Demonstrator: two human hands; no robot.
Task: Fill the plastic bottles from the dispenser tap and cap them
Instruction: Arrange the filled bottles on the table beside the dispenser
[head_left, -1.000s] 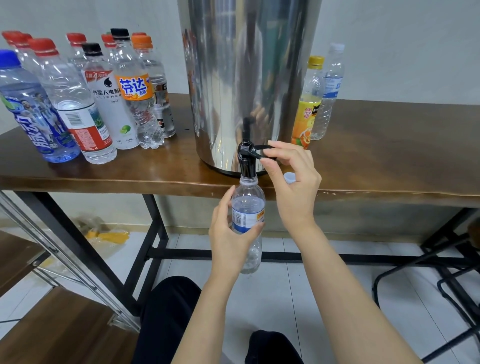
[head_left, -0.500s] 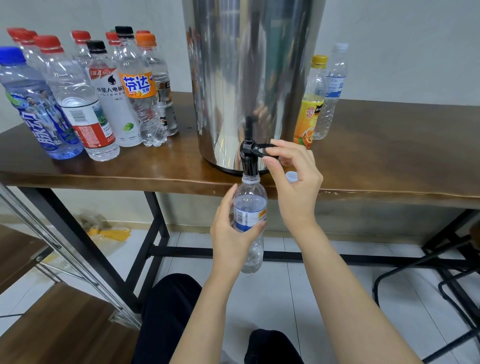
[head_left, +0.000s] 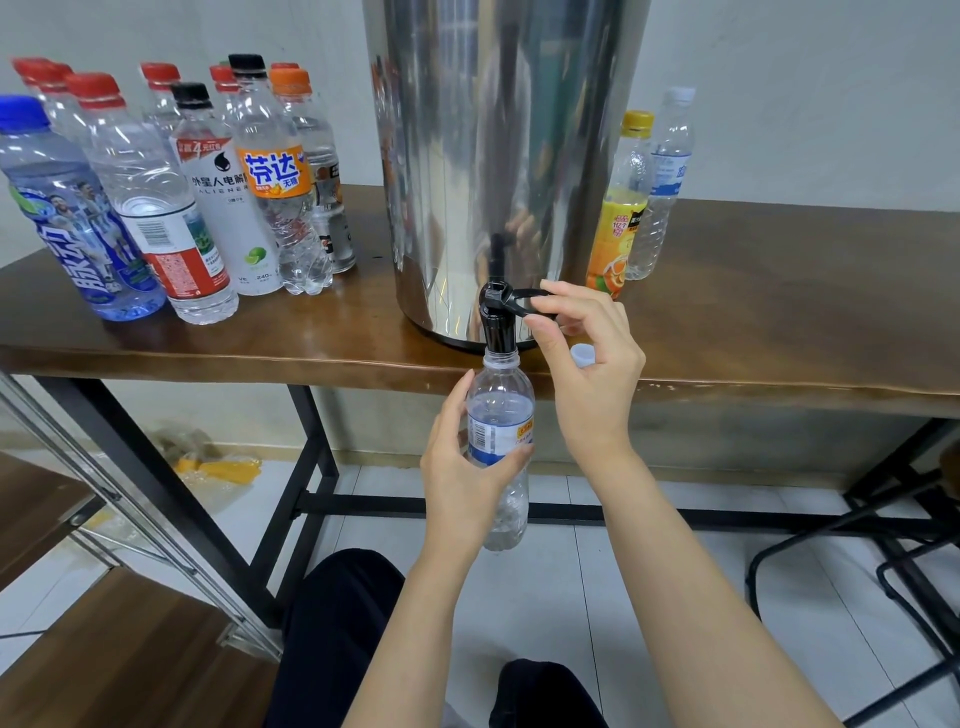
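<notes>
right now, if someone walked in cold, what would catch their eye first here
The tall steel dispenser in the middle of the wooden table, with a left hand holding a clear bottle up under its black tap while the right hand pinches the tap lever. Next, the crowd of capped bottles standing at the table's left end.

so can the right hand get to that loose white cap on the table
Probably yes. The white cap lies on the table right beside the right hand, with nothing between them. That hand pinches the tap lever, though, so it would have to let go first.
</notes>
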